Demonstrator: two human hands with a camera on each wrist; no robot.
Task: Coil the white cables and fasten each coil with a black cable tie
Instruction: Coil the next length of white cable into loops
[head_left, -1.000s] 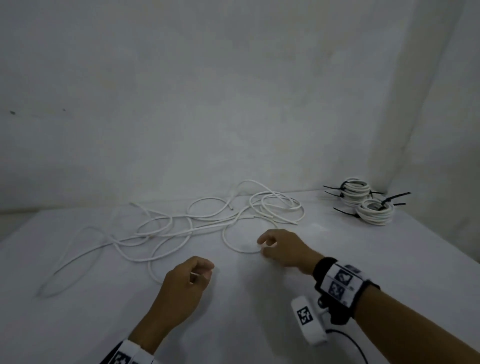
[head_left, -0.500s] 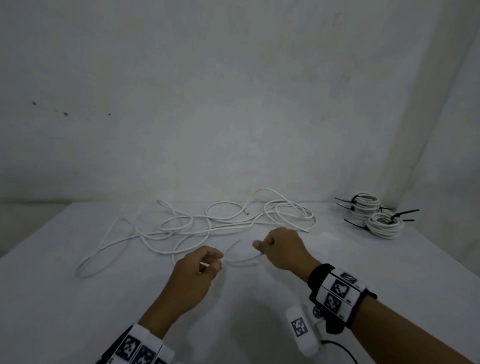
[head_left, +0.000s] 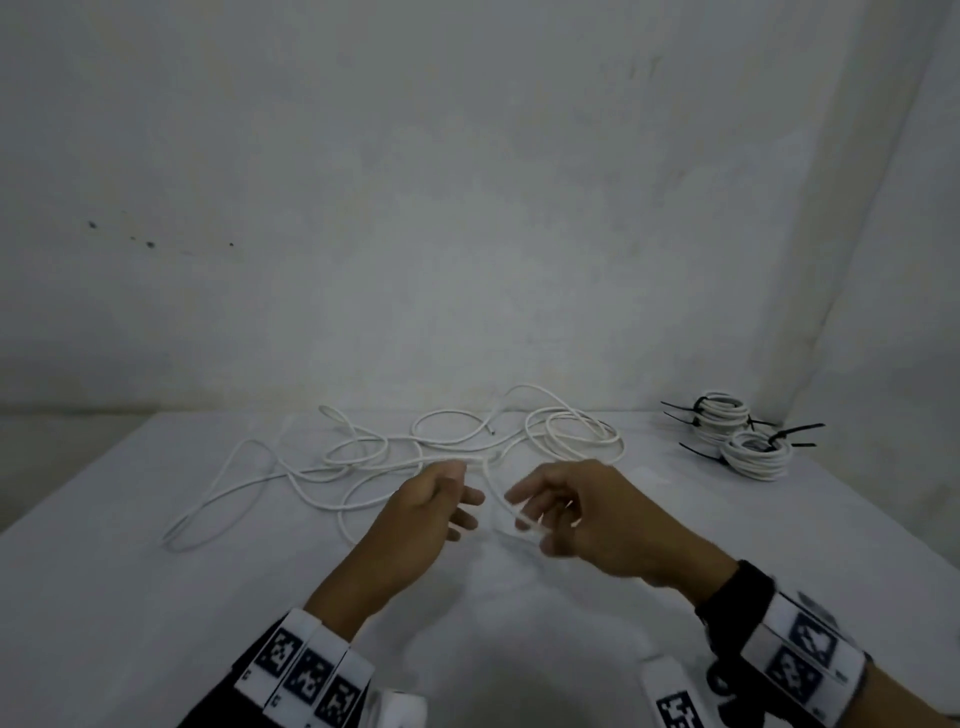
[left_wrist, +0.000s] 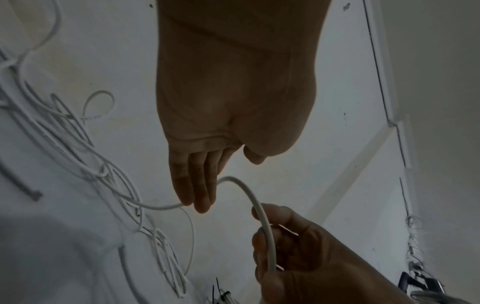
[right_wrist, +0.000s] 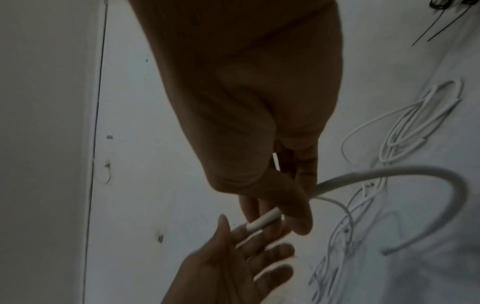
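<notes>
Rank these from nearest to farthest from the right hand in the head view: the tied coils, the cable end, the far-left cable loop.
1. Cable end: pinched in the right hand.
2. Tied coils: back right on the table.
3. Far-left cable loop: beyond the left hand.

No readable text, brand or number in any view. Only markings are black-and-white square fiducial codes on the white left wristband (head_left: 306, 670), the right wristband (head_left: 800, 657) and a white block (head_left: 675, 701) under the right wrist; these are patterns, not characters.
</notes>
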